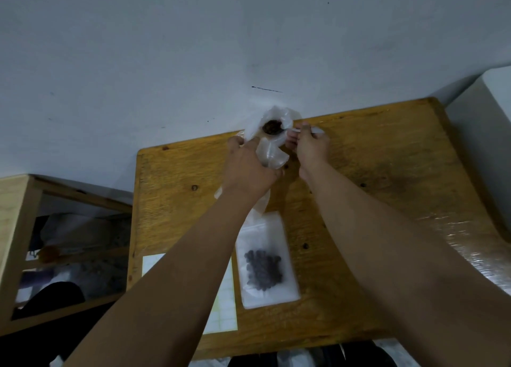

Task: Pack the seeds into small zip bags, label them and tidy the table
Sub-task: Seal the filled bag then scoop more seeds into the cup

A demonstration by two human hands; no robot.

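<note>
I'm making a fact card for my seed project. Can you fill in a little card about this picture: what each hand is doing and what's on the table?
left hand: grips the clear plastic bag
right hand: holds a white spoon
spoon load: brown seeds, at the plastic bag's mouth
zip bag: lies flat on the table, dark seeds inside
label sheet: beside the zip bag, partly under the left arm
zip bag sealed: cannot tell

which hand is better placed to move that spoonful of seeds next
Right, probably: the right hand pinches the white plastic spoon holding brown seeds at the mouth of the crumpled clear plastic bag, while the left hand grips that bag.
</note>
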